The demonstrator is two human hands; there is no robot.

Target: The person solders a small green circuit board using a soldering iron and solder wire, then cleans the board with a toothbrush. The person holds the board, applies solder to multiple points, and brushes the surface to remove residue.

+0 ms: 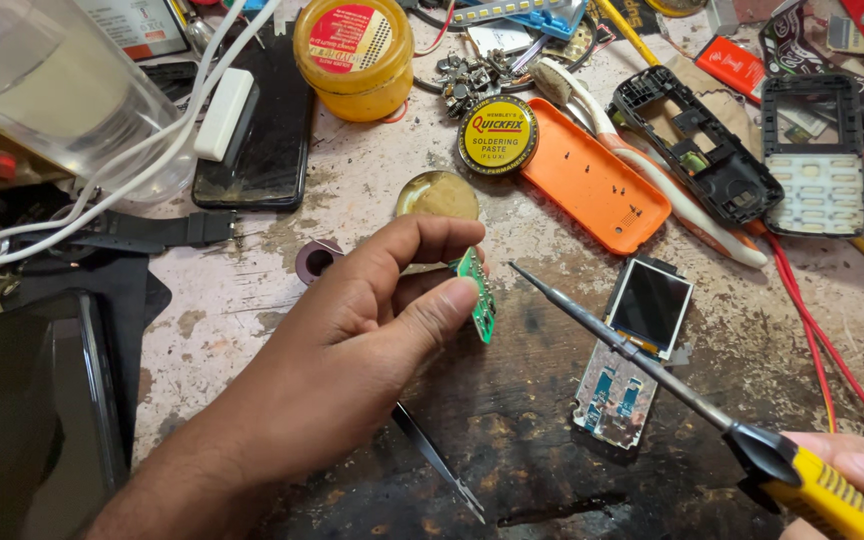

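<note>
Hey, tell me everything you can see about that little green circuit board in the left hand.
The small green circuit board is thin, with tiny pale components on its face. It is held edge-on, nearly upright, above the worn bench, pinched between thumb and fingers of the left hand. The soldering iron tip points at it from the right, not touching.

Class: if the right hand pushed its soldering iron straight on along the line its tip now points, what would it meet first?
Probably the small green circuit board pinched in the left hand; the soldering iron in the right hand aims up-left at it, though depth is unclear.
</note>
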